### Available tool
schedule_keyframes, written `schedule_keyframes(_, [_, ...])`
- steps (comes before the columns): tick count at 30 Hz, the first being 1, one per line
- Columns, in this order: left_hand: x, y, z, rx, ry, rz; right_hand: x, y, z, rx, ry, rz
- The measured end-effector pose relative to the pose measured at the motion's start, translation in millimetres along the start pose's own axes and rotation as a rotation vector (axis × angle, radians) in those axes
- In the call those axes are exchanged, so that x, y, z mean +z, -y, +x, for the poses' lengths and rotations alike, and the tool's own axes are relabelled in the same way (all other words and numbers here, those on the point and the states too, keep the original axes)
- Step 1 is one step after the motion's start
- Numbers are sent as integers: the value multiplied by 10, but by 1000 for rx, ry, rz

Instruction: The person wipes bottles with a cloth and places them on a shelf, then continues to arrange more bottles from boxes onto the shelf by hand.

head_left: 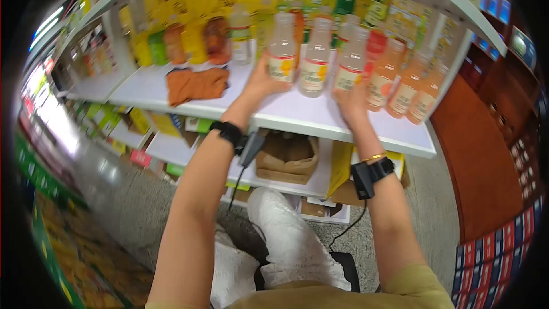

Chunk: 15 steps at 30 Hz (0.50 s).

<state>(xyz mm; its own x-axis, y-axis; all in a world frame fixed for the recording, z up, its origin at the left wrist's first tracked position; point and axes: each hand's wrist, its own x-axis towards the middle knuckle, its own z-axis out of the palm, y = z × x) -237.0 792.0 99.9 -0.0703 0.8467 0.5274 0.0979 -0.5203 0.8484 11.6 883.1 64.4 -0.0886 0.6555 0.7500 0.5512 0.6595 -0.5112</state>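
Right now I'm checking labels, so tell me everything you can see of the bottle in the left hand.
The bottle is see-through, glass or plastic, with a narrow neck and pale top; its contents look nearly colourless. Its cream label, red-banded at the top with a yellow picture, faces the camera, its lettering too blurred to read. It is nearly upright, on or just above the white shelf, unclear which. The grip of the left hand is low on its side.

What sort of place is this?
Probably a shop: bottles stand along a white shelf, with yellow packages behind them and boxes stacked at the lower right.
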Motion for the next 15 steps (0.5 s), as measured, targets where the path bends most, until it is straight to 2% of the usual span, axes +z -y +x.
schedule_keyframes(1, [-25,81,22,5,-25,34,-47,-31,43,48,129,29])
schedule_keyframes(3, [-90,161,-14,-2,-104,88,-83,-22,46,49,145,195])
schedule_keyframes(5, [-168,119,-7,-122,-62,-24,-164,83,-48,83,160,384])
schedule_keyframes(6, [-247,-5,-69,-118,-77,-5,-217,189,-134,73,166,406])
schedule_keyframes(8, [-341,-316,-261,78,-252,420,-371,389,-354,105,14,309])
schedule_keyframes(9, [-526,-361,-296,72,-248,429,-459,486,-457,115,14,316])
schedule_keyframes(11, [-986,-415,-391,124,-213,1053,-635,679,-694,142,-114,308])
schedule_keyframes(12, [-1089,-401,-502,39,-230,1388,-670,779,-831,37,-216,263])
schedule_keyframes(13, [-1182,-366,-613,-53,-241,1720,-640,765,-1034,50,-196,253])
schedule_keyframes(14, [-1340,-285,-613,-341,-219,1577,-595,716,-1268,-51,-108,266])
schedule_keyframes(15, [-1422,-227,-582,-363,-215,1566,-565,715,-1448,-155,-19,282])
